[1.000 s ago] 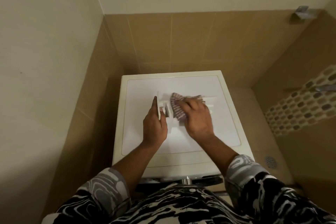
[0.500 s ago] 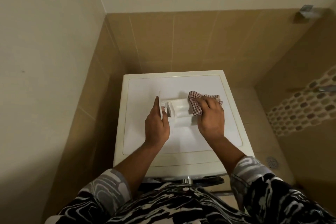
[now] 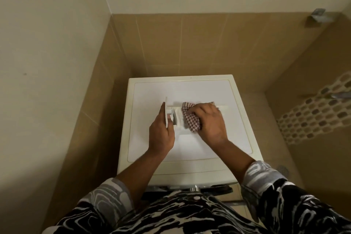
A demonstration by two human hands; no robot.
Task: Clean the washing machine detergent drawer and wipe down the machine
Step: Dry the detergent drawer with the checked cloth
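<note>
The white detergent drawer [image 3: 175,115] lies crosswise on top of the white washing machine [image 3: 152,91]. My left hand [image 3: 161,135] grips the drawer's front panel at its left end, thumb on the inner side. My right hand [image 3: 209,121] holds a red-and-white checked cloth [image 3: 190,119] and presses it into the middle of the drawer. The right part of the drawer is hidden under that hand and the cloth.
The machine stands in a corner with tan tiled walls [image 3: 190,43] close on the left and behind. A mosaic tile band [image 3: 313,114] runs along the right wall. A floor drain [image 3: 283,170] lies to the machine's right. A metal bracket [image 3: 319,15] sits high on the wall.
My right hand has slid the cloth leftward along the drawer from its right end toward the middle compartments. My left hand has kept its hold on the front panel.
</note>
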